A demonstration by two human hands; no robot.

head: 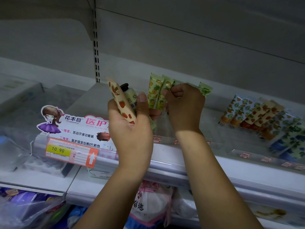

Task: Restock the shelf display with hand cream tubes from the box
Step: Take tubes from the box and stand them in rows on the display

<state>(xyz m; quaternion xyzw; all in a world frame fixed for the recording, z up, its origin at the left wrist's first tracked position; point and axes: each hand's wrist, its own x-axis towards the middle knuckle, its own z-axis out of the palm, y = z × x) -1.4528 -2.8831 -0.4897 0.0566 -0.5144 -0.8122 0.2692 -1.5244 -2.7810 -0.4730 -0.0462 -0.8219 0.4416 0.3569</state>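
My left hand (130, 128) grips a bunch of hand cream tubes: a strawberry-print tube (119, 100) upright, a pale tube with a black cap (129, 95) behind it, and two pineapple-print tubes (156, 92) by my thumb. My right hand (185, 106) pinches the pineapple tubes near their tops and covers part of a green-print tube (205, 90) behind it. Both hands hover over a clear acrylic display tray (166, 129) on the shelf. The box is out of view.
A second clear tray at the right holds several fruit-print tubes (257, 116) lying in rows. A promotional card with a cartoon girl (74, 126) and a 10.90 price tag (66, 152) sit on the shelf edge at left. Bagged goods fill the lower shelf (148, 205).
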